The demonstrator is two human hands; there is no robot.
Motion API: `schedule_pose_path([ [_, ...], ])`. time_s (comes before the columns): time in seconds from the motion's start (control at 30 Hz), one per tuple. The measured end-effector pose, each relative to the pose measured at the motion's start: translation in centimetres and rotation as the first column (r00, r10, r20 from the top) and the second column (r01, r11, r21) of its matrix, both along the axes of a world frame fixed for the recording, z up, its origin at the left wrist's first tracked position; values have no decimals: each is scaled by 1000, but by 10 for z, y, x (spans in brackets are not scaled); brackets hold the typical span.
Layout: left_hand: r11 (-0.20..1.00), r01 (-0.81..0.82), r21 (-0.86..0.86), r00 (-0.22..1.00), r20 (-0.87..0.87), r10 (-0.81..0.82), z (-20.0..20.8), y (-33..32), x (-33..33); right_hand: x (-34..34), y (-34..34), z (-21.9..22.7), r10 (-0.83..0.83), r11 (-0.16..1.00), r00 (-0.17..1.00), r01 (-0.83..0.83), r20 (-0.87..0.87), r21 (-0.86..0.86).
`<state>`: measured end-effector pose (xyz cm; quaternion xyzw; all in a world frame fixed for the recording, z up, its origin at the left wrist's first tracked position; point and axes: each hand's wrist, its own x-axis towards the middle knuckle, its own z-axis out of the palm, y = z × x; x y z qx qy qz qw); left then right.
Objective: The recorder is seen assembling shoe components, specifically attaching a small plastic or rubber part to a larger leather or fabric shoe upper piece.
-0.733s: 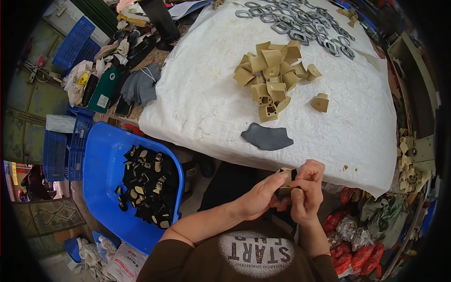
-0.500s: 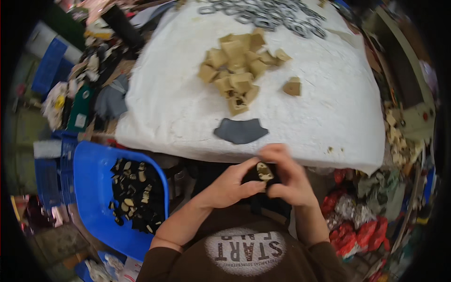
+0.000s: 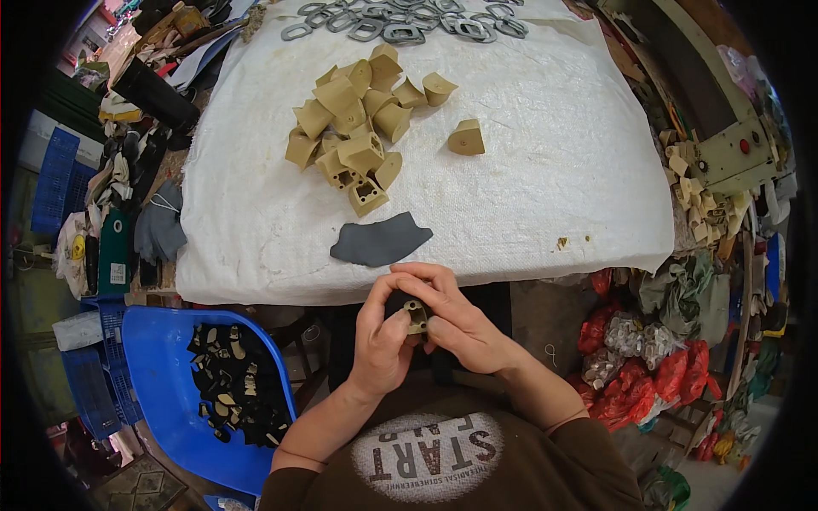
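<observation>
Between both hands, just below the table's front edge, is a tan shoe heel (image 3: 417,318) with dark material around it. Its hollow end with holes faces up. My left hand (image 3: 381,336) is closed round one side, thumb against the rim. My right hand (image 3: 463,328) grips the other side, fingers curled over the far side and meeting the left fingers. Closest to them on the table lies a curved dark grey cover piece (image 3: 381,239), flat. Beyond it is a pile of bare tan heels (image 3: 339,98), and one single heel (image 3: 466,137) sits apart to the right.
White woven sheeting (image 3: 545,170) covers the table. Grey oval rings (image 3: 402,32) lie along its far side. A blue tub (image 3: 153,383) at lower left holds many black-covered heels (image 3: 239,379). Red bags (image 3: 630,392) are at right, near a machine frame (image 3: 733,162).
The view has shifted, so the table items appear further left. My right fingers, raised and blurred before, have come down over the heel, and both hands are closer together.
</observation>
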<state>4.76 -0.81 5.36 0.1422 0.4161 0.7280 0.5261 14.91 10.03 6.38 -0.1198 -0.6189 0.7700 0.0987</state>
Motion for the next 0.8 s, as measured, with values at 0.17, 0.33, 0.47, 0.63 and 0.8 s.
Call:
schedule_pose_path([
  [0.17,991,-119,-57,968,-229,103,-15,-2,10,-9,-13,-16,-118,972,969,158,-216,176],
  [0.33,998,-7,-56,1000,-13,7,-2,2,1,-6,-2,-25,-151,989,969,148,-195,-31],
  [0.47,968,242,74,966,-112,-233,-6,0,-7,-15,19,-2,-51,958,999,52,9,-283],
  [0.63,928,373,-11,920,-124,-372,-5,-2,-9,-20,30,3,184,943,982,-189,-43,-274],
  [0.8,945,328,-15,944,-30,-328,-8,-5,-7,-17,17,-13,53,999,988,-53,-148,5],
])
